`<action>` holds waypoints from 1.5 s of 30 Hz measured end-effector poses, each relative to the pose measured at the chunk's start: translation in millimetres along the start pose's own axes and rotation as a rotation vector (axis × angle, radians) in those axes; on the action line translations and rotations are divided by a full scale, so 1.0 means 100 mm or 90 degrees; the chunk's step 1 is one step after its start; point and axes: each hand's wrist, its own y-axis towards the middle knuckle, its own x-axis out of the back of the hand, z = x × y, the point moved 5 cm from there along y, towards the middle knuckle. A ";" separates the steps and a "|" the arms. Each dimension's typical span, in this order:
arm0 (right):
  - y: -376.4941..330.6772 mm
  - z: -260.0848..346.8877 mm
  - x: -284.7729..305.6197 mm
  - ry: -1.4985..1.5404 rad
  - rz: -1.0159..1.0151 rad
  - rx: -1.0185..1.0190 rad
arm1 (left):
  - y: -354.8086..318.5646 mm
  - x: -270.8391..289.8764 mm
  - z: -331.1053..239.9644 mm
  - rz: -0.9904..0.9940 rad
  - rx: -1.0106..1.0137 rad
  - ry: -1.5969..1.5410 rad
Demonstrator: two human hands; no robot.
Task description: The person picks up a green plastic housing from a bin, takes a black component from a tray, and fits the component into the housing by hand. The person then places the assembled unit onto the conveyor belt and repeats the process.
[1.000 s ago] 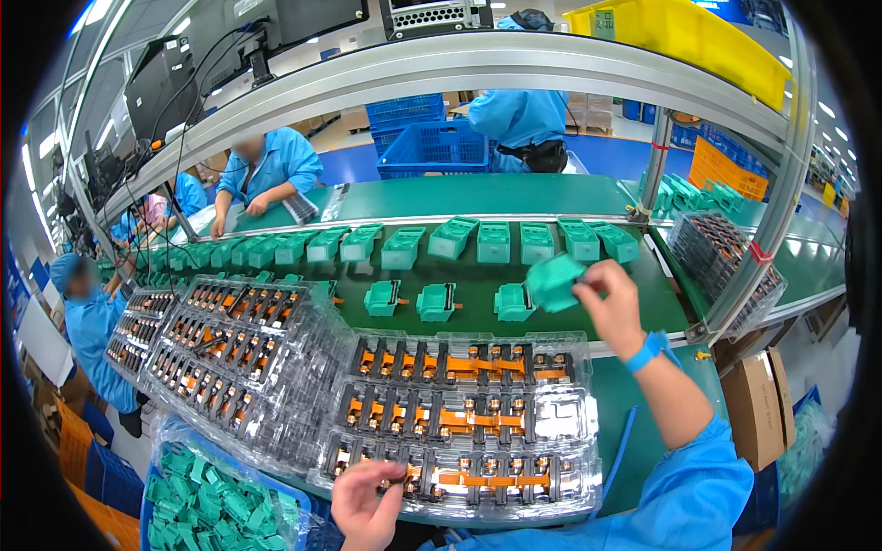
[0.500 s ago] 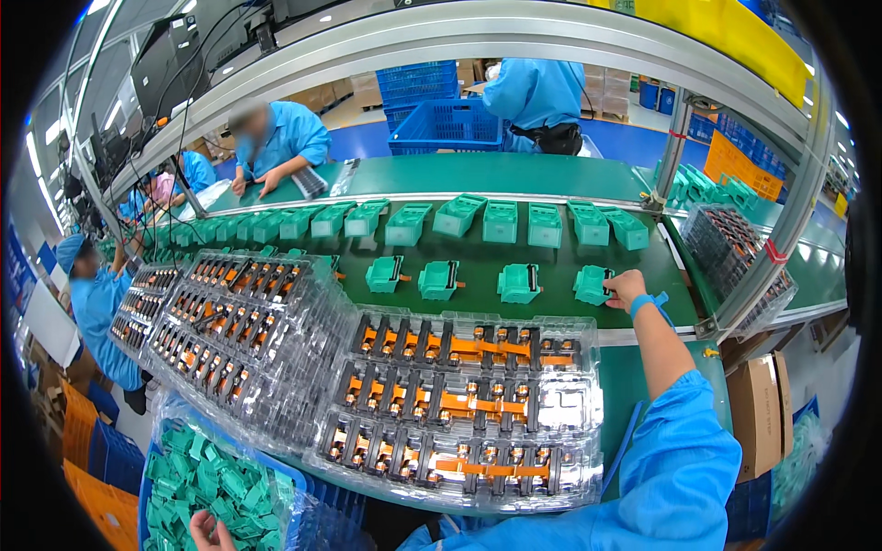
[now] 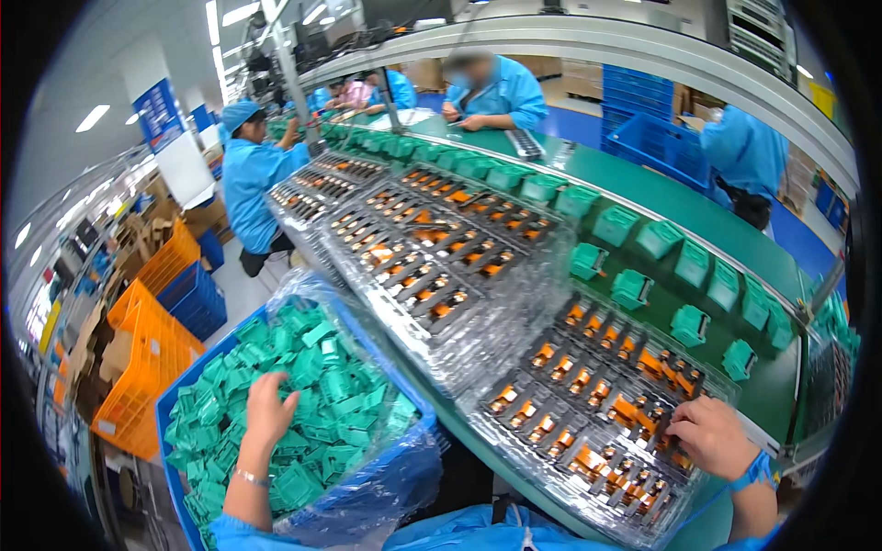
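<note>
1. Green angular plastic parts (image 3: 344, 367) filled the blue plastic bin (image 3: 428, 421) beneath your left hand (image 3: 270, 409), thumb and fingers apart.
2. Your right hand (image 3: 715, 437) met black-and-orange components (image 3: 634, 409) in a clear plastic tray (image 3: 570, 484), grip impossible to tell.

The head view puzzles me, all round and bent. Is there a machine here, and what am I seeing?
No robot: these are a person's two bare hands. The camera, worn on the person's head, looks down through a very wide lens, which bends straight edges.

The left hand is at a blue bin full of green plastic parts. The right hand is at the far right of a clear tray, its fingers among black-and-orange parts. Whether either hand grips anything, I can't tell.

Beyond the tray, green plastic holders stand in rows on a green surface. Other people in blue work nearby.
</note>
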 end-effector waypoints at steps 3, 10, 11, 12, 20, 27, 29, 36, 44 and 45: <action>0.03 -0.03 -0.03 -0.035 -0.023 -0.038 | 0.32 -0.15 -0.03 0.017 -0.007 0.000; -0.22 -0.19 -0.02 0.152 -0.191 -0.139 | 0.63 -0.75 0.39 0.126 0.078 0.083; -0.29 -0.24 -0.02 0.214 -0.226 -0.206 | 0.64 -0.87 0.51 0.158 0.098 0.102; -0.28 -0.21 0.00 0.212 -0.229 -0.207 | 0.67 -0.93 0.53 0.191 0.111 0.122; -0.04 -0.10 0.00 0.492 -0.278 -0.330 | 0.51 -0.83 0.71 0.133 0.143 -0.005; 0.21 0.03 -0.15 0.625 -0.228 -0.291 | 0.06 -0.28 0.70 -0.023 0.437 -0.585; 0.23 0.01 -0.19 0.723 -0.209 -0.313 | -0.05 -0.05 0.52 -0.108 0.417 -0.681; 0.45 0.14 -0.20 0.940 -0.189 -0.310 | -0.15 0.64 -1.51 0.088 -0.257 -0.656; 0.72 0.37 -0.49 1.211 0.083 -0.363 | -0.32 0.10 -3.24 0.169 -0.742 -0.518; 0.71 0.38 -0.55 1.247 0.089 -0.375 | -0.33 0.06 -3.33 0.177 -0.766 -0.543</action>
